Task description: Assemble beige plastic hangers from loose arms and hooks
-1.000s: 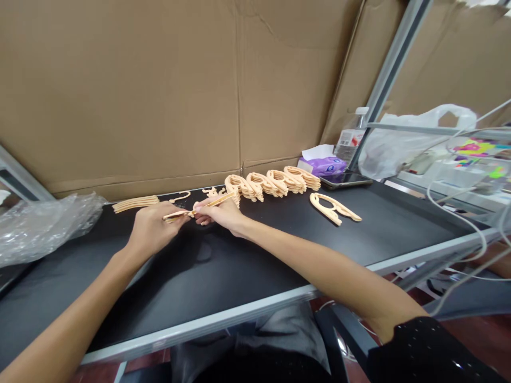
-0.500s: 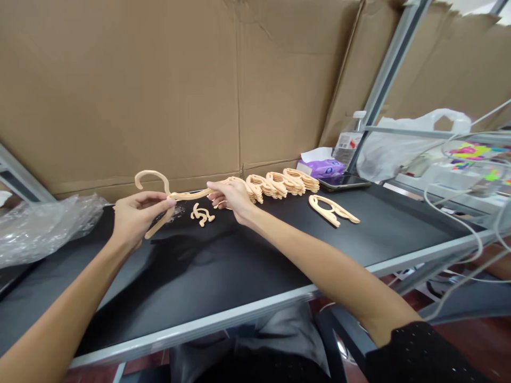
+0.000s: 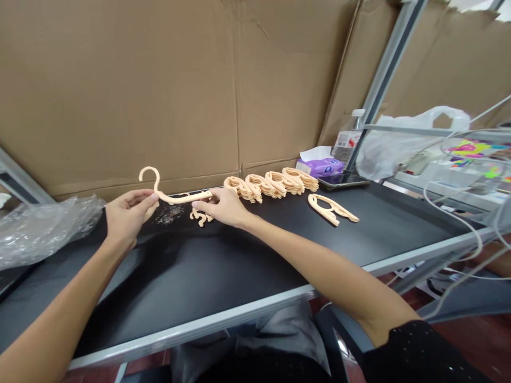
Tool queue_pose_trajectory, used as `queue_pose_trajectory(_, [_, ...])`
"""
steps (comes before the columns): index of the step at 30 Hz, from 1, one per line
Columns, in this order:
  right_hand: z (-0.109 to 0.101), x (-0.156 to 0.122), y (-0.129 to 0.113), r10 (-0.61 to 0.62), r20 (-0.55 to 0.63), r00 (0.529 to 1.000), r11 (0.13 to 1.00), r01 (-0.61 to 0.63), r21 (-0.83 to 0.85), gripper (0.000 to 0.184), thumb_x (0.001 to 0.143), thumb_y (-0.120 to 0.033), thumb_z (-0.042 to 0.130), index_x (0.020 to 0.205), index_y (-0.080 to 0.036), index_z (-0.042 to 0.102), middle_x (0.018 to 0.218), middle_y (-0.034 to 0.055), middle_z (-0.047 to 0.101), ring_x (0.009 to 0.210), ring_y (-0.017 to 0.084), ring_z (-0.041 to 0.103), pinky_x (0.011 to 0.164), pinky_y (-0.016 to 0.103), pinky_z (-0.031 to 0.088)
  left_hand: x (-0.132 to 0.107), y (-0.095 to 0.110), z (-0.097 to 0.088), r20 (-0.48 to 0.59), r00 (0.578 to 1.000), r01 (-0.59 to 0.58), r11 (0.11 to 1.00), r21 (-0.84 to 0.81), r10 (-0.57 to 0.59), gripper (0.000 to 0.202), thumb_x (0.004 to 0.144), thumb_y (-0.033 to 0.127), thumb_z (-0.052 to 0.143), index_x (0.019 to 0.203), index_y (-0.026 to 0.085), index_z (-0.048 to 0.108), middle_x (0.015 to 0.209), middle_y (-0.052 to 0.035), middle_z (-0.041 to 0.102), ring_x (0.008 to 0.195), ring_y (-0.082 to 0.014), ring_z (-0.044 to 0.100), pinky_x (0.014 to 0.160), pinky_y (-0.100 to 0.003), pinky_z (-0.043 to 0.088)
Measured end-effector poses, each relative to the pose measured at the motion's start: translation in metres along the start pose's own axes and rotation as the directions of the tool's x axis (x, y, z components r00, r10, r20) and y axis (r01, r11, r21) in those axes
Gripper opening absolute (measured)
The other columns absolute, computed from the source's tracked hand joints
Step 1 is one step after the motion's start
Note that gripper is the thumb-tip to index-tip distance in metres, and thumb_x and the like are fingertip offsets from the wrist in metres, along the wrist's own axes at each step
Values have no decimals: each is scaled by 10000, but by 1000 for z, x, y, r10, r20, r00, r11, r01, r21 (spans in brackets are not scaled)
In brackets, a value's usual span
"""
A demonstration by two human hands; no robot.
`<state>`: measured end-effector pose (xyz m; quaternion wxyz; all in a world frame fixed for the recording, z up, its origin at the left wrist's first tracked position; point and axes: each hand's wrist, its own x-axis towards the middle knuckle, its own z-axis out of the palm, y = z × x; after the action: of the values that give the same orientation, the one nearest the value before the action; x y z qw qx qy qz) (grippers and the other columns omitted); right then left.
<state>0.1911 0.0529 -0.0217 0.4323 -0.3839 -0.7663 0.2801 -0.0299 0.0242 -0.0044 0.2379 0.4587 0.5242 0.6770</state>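
A cream plastic clothes hanger (image 3: pixel 175 200) is held above the table by both hands. My left hand (image 3: pixel 130 211) pinches it at the base of its hook, and the hook (image 3: pixel 149 170) curls upward. My right hand (image 3: pixel 225 206) grips the far end of the hanger's arm, fingers partly hidden. Beneath that hand lie small curved cream pieces (image 3: pixel 200 217), partly covered by it. Just right of it, stacks of folded cream hangers (image 3: pixel 275 183) stand in a row. One more folded hanger (image 3: pixel 332 208) lies apart, farther right.
Clear plastic wrap (image 3: pixel 51 229) lies at the left. Small debris (image 3: pixel 170 214) is scattered on the black table (image 3: pixel 239 266). At the back right are a purple tissue pack (image 3: pixel 325 167), a phone (image 3: pixel 343 181) and a bottle (image 3: pixel 348 139). Cardboard (image 3: pixel 159 90) walls the back.
The hanger arm that slanted down below my left hand no longer shows there. My right hand has shifted slightly left and lower, and my left hand slightly left.
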Motion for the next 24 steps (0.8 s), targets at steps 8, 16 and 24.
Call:
queue_pose_trajectory(8, [5,-2,9,-102,178,979,935,156,-320,187,862,-219,578,869,-173,760,886,68,740,817,174,641,745,274,427,9,10,-8,-126,991,46,997,-69,-54,284,519,198,781,781,114,708,668,-4,667,571,-102,576,515,-211,448])
queue_pose_trajectory(16, [7,-7,8,-158,303,940,821,295,-488,248,883,-192,520,860,-158,765,928,115,720,952,235,621,835,317,404,22,5,-19,-241,967,69,995,-69,-84,232,541,198,703,758,123,670,617,14,608,563,-126,551,458,-228,385])
queue_pose_trajectory(24, [8,-8,9,-155,324,933,788,314,-529,251,871,-195,526,885,-147,772,919,117,725,936,244,619,826,325,402,25,1,-20,-300,946,132,991,-3,-127,149,560,156,695,699,117,658,596,12,594,578,-124,542,530,-247,422])
